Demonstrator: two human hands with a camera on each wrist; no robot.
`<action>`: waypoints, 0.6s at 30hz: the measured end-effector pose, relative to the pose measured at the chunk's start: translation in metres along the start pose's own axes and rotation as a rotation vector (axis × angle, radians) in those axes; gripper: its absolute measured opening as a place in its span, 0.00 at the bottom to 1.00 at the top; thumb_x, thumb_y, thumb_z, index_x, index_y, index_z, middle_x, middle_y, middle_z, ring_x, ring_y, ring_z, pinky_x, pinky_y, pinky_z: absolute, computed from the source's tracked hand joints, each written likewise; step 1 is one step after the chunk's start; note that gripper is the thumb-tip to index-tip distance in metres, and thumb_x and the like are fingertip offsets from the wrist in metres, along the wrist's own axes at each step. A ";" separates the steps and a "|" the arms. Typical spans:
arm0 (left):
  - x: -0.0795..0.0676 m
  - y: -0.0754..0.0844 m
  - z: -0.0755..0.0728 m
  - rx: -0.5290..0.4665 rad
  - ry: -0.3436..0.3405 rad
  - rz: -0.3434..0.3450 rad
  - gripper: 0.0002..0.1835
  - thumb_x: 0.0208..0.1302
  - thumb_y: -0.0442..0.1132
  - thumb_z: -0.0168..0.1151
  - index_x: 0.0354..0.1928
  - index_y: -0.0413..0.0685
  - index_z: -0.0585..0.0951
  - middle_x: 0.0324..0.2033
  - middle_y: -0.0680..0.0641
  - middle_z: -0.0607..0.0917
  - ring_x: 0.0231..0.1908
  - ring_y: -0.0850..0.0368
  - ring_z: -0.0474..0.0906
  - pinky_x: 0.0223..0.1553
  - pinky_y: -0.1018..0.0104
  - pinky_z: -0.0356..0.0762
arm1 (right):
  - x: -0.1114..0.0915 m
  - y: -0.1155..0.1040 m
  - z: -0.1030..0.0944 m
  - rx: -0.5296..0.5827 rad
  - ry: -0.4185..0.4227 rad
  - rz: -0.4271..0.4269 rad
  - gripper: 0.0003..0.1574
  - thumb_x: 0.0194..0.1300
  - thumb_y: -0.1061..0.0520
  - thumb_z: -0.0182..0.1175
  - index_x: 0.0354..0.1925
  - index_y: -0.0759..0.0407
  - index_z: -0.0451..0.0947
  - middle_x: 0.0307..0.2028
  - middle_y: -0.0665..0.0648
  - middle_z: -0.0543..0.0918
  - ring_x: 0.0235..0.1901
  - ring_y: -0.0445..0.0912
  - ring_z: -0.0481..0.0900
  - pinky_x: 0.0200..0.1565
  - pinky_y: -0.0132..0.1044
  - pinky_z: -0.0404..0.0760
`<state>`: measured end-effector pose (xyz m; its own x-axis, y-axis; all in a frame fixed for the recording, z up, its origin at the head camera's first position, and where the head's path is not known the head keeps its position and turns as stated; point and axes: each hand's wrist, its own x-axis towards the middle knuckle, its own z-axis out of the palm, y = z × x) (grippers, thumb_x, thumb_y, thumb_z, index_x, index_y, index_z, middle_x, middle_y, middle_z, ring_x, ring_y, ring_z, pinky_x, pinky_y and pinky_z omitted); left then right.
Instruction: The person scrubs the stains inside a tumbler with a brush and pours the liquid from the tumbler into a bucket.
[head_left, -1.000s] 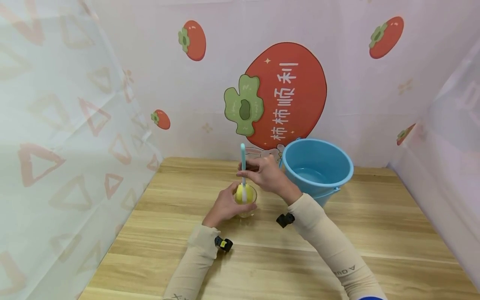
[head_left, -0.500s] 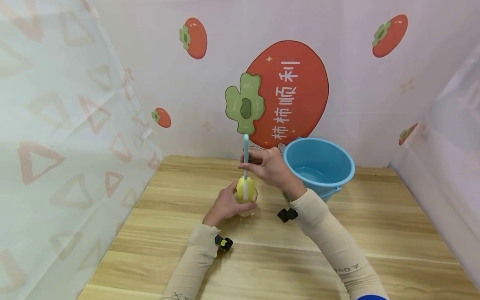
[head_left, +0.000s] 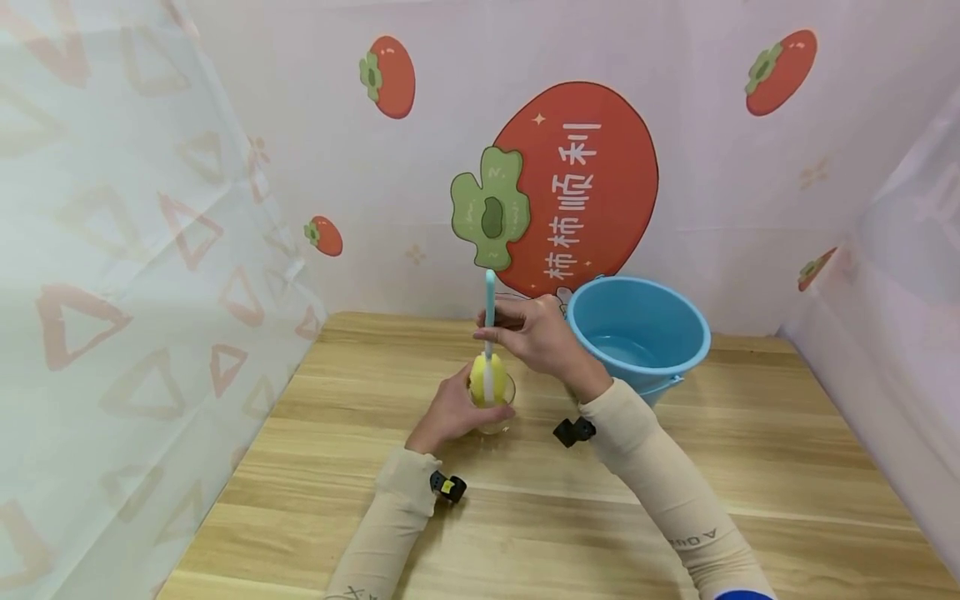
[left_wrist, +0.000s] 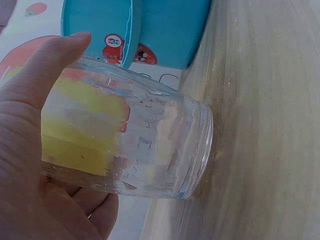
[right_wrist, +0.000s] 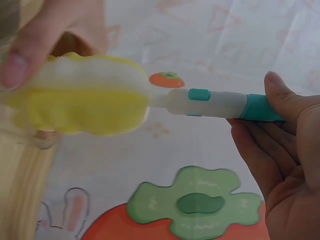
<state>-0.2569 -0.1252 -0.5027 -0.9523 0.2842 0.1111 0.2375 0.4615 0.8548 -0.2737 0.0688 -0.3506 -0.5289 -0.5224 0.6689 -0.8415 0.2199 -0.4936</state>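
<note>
A clear ribbed glass (left_wrist: pixel 155 135) stands upright on the wooden table, my left hand (head_left: pixel 454 405) curled around its upper part. In the left wrist view the sponge shows yellow and white through its wall. That sponge belongs to a cup brush (right_wrist: pixel 95 107), whose white-and-teal handle (right_wrist: pixel 210 102) points up. My right hand (head_left: pixel 542 335) pinches the handle between thumb and fingers, above the glass. The lower end of the sponge sits inside the mouth of the glass; the upper part stands out above the rim.
A light blue bucket (head_left: pixel 637 325) stands at the back, just right of my right hand. The wooden table (head_left: pixel 540 517) ends at a pale printed backdrop (head_left: pixel 405 183), and similar sheets hang at both sides.
My right hand has raised the brush, so more of the sponge shows above the rim, then shifted it slightly left. The left hand stays in place on the glass.
</note>
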 end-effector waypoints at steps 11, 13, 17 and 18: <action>0.001 0.002 0.000 0.009 -0.004 -0.023 0.35 0.51 0.62 0.83 0.56 0.60 0.77 0.37 0.51 0.85 0.37 0.54 0.80 0.38 0.58 0.79 | -0.007 0.006 0.013 0.008 -0.003 0.046 0.06 0.64 0.60 0.75 0.39 0.60 0.89 0.34 0.54 0.92 0.36 0.41 0.93 0.41 0.32 0.89; 0.000 0.001 0.000 0.001 -0.009 -0.037 0.38 0.51 0.63 0.83 0.60 0.60 0.76 0.37 0.51 0.85 0.37 0.55 0.81 0.38 0.58 0.80 | -0.012 0.010 0.018 0.000 -0.011 0.081 0.07 0.65 0.59 0.75 0.40 0.60 0.90 0.34 0.54 0.92 0.36 0.40 0.93 0.40 0.31 0.89; 0.000 0.001 0.000 -0.004 -0.009 -0.040 0.41 0.51 0.63 0.82 0.65 0.62 0.75 0.37 0.51 0.86 0.37 0.55 0.82 0.37 0.59 0.81 | -0.016 0.012 0.020 0.013 -0.031 0.100 0.08 0.65 0.58 0.75 0.41 0.61 0.90 0.34 0.54 0.93 0.36 0.41 0.93 0.39 0.31 0.89; 0.000 0.001 0.000 -0.001 -0.006 -0.035 0.40 0.51 0.63 0.83 0.64 0.61 0.76 0.37 0.51 0.86 0.36 0.56 0.81 0.37 0.59 0.80 | -0.015 0.010 0.018 0.025 -0.030 0.092 0.08 0.65 0.58 0.75 0.41 0.61 0.90 0.34 0.54 0.93 0.36 0.41 0.93 0.40 0.31 0.89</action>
<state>-0.2567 -0.1249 -0.5019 -0.9590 0.2727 0.0778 0.2034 0.4702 0.8588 -0.2722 0.0635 -0.3755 -0.6002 -0.5253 0.6031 -0.7860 0.2476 -0.5665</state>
